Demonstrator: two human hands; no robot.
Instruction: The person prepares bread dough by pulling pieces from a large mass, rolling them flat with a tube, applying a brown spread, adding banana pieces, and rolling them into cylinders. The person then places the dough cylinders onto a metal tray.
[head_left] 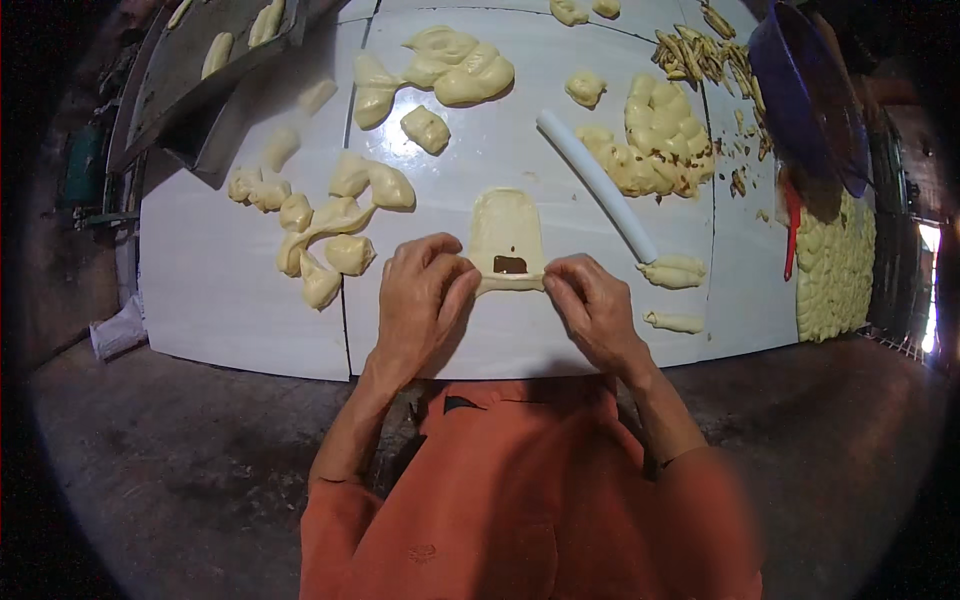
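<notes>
A flat, tongue-shaped sheet of pale dough [505,222] lies on the white table in front of me, with a dark brown filling [509,265] near its close end. The near edge is folded up into a narrow roll beside the filling. My left hand [418,300] is closed, thumb and fingers pinching the left end of that fold. At the fold's right end my right hand [598,308] pinches the dough in the same way. Two small rolled dough pieces, one farther off [673,272] and one closer [674,322], lie to the right of my right hand.
A white rolling pin [597,186] lies slanted beyond my right hand. Dough lumps [340,215] are spread at left, with more dough [460,68] behind. At right are a knobbly dough mass [665,140], peeled banana-like pieces [695,52], a purple basin [810,95] and a red-handled tool [791,225].
</notes>
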